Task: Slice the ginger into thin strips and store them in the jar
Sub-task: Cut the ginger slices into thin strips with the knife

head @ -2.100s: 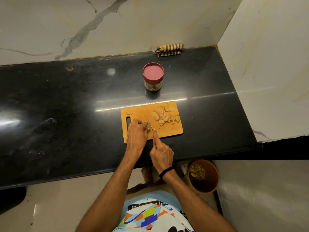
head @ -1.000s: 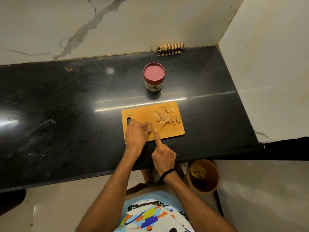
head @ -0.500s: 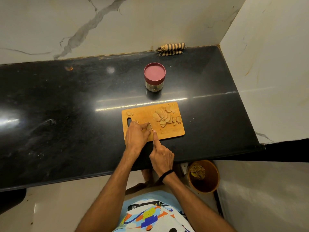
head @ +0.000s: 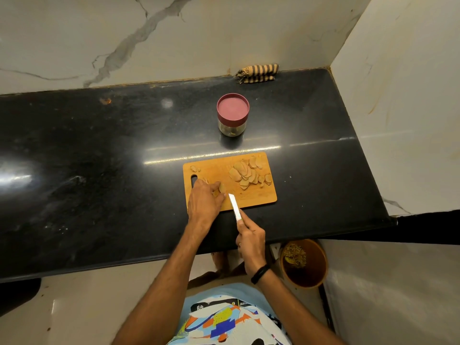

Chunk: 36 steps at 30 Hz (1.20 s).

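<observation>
While my left grip (head: 205, 200) pinches ginger piece (head: 221, 188) at left end of board (head: 258, 197), centre frame, right grip (head: 250, 241) clamped on knife (head: 234, 204). Knife points up-frame, tip just right of ginger piece, apart from it. Next cut likely needs knife shifted left.

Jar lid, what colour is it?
The jar lid is dark pinkish red, clearest in the head view.

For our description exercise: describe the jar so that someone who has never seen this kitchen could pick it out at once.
Start at the black countertop. Just behind the wooden cutting board, toward the marble wall, stands the jar. It alone is round and upright, a maroon lid over clear glass.
</observation>
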### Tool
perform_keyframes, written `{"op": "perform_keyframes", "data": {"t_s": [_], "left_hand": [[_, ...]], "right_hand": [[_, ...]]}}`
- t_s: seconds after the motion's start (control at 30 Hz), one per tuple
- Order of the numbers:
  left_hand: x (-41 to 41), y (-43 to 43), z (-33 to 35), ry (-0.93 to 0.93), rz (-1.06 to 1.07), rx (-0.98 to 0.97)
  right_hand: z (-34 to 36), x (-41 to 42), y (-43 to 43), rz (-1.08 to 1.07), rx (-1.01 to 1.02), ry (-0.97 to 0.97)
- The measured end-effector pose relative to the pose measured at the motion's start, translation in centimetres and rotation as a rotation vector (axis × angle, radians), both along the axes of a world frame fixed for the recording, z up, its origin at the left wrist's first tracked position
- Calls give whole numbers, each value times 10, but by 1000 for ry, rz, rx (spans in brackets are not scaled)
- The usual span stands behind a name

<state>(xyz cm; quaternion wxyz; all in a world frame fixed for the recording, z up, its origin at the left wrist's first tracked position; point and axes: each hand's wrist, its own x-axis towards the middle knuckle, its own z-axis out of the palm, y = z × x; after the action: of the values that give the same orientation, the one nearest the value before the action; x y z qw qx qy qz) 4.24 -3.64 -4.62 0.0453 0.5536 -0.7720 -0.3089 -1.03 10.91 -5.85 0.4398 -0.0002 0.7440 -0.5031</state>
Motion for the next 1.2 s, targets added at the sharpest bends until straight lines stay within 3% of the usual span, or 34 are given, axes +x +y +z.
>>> {"op": "perform_keyframes", "data": {"t_s": [0.1, 0.17, 0.37, 0.53, 0.93, 1.2], "left_hand": [[0, 0, 1, 1, 2, 5], [1, -1, 0, -2, -5, -4], [1, -3, -7, 29, -12, 12], [2, -4, -10, 36, -17, 23], [1, -5, -10, -17, -48, -9], [-1, -9, -8, -18, -27, 8]], "right_hand": [[7, -1, -1, -49, -17, -98], [13, -3, -4, -36, -30, -63], [17, -5, -15, 358, 110, 627], [8, -4, -26, 527, 196, 850], [0, 10, -27, 602, 353, 1113], [-4, 17, 20, 658, 312, 1056]]}}
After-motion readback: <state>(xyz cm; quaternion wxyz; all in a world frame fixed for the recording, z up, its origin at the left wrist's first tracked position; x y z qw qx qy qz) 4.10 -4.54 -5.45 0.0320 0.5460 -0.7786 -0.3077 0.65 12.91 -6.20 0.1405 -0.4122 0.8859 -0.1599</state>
